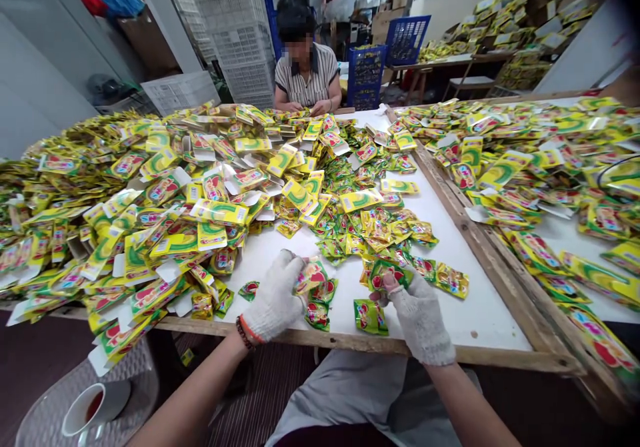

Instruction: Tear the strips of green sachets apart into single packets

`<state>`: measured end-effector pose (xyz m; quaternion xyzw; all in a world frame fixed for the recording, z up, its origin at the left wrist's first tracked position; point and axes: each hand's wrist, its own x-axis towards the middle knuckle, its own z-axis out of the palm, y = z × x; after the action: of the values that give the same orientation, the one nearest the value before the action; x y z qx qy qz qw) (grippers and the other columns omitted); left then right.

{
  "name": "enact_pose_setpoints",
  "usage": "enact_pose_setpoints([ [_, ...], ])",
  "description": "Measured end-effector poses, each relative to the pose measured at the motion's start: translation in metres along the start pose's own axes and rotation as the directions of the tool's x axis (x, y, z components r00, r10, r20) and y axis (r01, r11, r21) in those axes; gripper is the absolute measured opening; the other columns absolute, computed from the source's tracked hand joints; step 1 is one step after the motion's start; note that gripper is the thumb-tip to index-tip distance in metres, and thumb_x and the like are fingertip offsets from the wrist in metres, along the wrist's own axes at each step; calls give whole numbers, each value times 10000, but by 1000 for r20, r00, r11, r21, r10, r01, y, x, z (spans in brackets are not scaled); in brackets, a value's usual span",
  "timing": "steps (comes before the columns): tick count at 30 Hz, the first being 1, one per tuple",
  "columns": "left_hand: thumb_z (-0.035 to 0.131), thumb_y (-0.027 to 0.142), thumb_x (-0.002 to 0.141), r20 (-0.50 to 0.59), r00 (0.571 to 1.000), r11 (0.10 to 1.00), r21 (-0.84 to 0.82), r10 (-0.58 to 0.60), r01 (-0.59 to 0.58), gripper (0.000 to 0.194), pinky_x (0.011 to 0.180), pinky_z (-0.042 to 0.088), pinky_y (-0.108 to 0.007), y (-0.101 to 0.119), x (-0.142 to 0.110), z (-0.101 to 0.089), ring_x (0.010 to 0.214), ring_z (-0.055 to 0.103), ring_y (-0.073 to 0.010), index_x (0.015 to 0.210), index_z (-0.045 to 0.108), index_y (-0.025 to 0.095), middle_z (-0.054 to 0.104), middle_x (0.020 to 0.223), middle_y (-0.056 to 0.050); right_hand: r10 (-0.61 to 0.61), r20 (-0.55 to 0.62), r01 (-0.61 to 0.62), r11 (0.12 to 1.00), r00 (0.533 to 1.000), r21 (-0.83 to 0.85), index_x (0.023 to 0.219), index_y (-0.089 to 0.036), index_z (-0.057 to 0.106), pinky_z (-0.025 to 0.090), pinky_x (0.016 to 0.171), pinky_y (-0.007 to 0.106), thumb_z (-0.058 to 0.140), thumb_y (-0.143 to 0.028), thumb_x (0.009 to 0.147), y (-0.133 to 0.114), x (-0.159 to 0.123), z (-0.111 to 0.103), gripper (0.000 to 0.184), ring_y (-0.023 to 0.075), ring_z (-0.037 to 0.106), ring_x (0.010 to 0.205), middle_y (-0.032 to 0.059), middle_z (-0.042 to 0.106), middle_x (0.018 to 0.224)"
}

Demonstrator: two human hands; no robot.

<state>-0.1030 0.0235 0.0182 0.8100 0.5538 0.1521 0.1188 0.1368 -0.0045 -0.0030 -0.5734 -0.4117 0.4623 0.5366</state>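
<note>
My left hand [280, 297], in a white knitted glove with bare fingertips, is closed on a small yellow box [313, 275] with red print. Its fingers partly cover the box. Green candy-like packets [318, 315] lie just right of that hand, and another green packet [249, 290] lies to its left. My right hand [417, 314], gloved the same way, pinches a green packet [389, 274] with red fruit print between thumb and fingers. Below it a green packet [371, 317] rests flat on the white tabletop [480, 320].
Yellow boxes [220, 212] are heaped across the left and middle. Loose packets [380, 227] lie ahead. A wooden rail [465, 227] divides off more boxes at right. Opposite sits another person [310, 77]. A mug [95, 407] stands on a stool at lower left.
</note>
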Motion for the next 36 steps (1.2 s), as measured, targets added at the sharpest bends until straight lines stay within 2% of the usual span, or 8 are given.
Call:
enact_pose_setpoints([
  [3, 582, 194, 675, 43, 999, 1000, -24, 8, -7, 549, 879, 454, -318, 21, 1, 14, 1003, 522, -212, 1213, 479, 175, 479, 1118, -88, -54, 21, 54, 998, 998, -15, 926, -189, 516, 491, 502, 247, 598, -525, 815, -4, -1, 4, 363, 163, 644, 574, 2, 625, 689],
  [7, 644, 323, 663, 128, 990, 997, 52, -61, 55, 593, 858, 451, -366, 25, 8, 28, 1009, 527, -257, 1211, 479, 168, 495, 1114, -109, -74, 14, 75, 995, 997, -60, 935, -185, 529, 491, 523, 256, 588, -523, 823, -4, -1, 1, 361, 170, 643, 594, 17, 640, 702],
  [12, 633, 227, 629, 174, 984, 995, 97, -30, 13, 407, 793, 444, -347, 28, -1, 11, 926, 543, -239, 1024, 535, 206, 508, 1044, -80, -119, -40, 112, 985, 992, -133, 978, -177, 556, 492, 580, 264, 579, -502, 834, 2, -2, -2, 356, 158, 621, 625, 36, 667, 770],
  [18, 594, 247, 693, 77, 997, 998, -65, 11, -6, 484, 834, 447, -347, 34, -20, 0, 974, 532, -236, 1156, 454, 215, 516, 1086, -75, -205, 7, 196, 929, 979, -315, 1009, -169, 611, 485, 720, 285, 583, -479, 829, 7, -2, 10, 360, 192, 616, 808, 59, 684, 919],
  [22, 583, 200, 676, 38, 998, 989, -143, 45, -40, 541, 860, 452, -357, 34, -18, 6, 992, 528, -235, 1198, 438, 204, 527, 1064, -69, -227, 117, 255, 845, 967, -470, 1007, -165, 643, 470, 726, 278, 567, -437, 838, 1, -1, 2, 330, 193, 606, 815, 52, 687, 916],
  [27, 594, 162, 627, 90, 978, 977, -119, 191, -180, 669, 934, 429, -404, 38, -12, 16, 1088, 485, -270, 1274, 434, 221, 494, 1181, -91, -136, 390, 346, 765, 911, -543, 956, -200, 685, 467, 667, 262, 563, -387, 838, -9, 3, -15, 252, 189, 611, 772, 31, 696, 862],
  [31, 590, 178, 648, 99, 970, 968, -149, 220, -204, 665, 946, 423, -416, 42, -7, 23, 1095, 478, -273, 1291, 424, 215, 491, 1203, -102, -233, 308, 382, 675, 922, -631, 962, -189, 685, 477, 719, 304, 553, -347, 824, -6, 1, -13, 249, 219, 624, 805, 75, 697, 896],
  [36, 586, 171, 647, 89, 977, 971, -162, 193, -177, 686, 922, 438, -397, 45, -3, 26, 1060, 494, -262, 1311, 421, 223, 498, 1166, -89, -257, 199, 324, 721, 946, -613, 927, -196, 684, 484, 727, 316, 536, -330, 819, -6, -6, -14, 227, 212, 628, 794, 71, 698, 882],
])
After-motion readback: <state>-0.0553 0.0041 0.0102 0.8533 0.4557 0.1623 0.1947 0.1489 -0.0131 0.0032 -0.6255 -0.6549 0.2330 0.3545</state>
